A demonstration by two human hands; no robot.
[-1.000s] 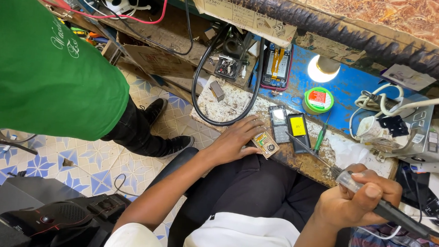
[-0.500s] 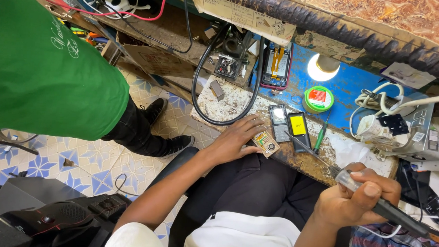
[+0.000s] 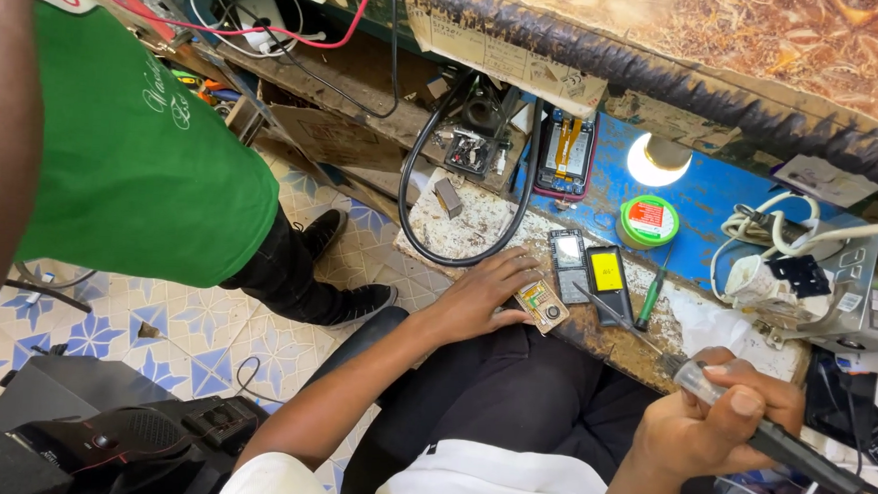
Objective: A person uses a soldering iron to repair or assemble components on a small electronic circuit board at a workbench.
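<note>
Round green tin (image 3: pixel 649 221) by a lit lamp (image 3: pixel 658 160) — a black cable loop (image 3: pixel 462 193) lies left, beside a green-shirted person (image 3: pixel 144 151).

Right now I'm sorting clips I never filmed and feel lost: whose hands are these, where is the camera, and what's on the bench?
The camera sits on a seated person's head and looks down, so both forearms reaching in from below are that person's own. The left hand presses a small circuit board flat at the edge of the worn workbench. The right hand grips a soldering iron, its thin tip aimed toward the board without touching it. On the bench lie a looped black cable, two small dark phone parts, a green screwdriver, a round green tin, a lit lamp and an opened phone. A second person in a green shirt stands at left.
</note>
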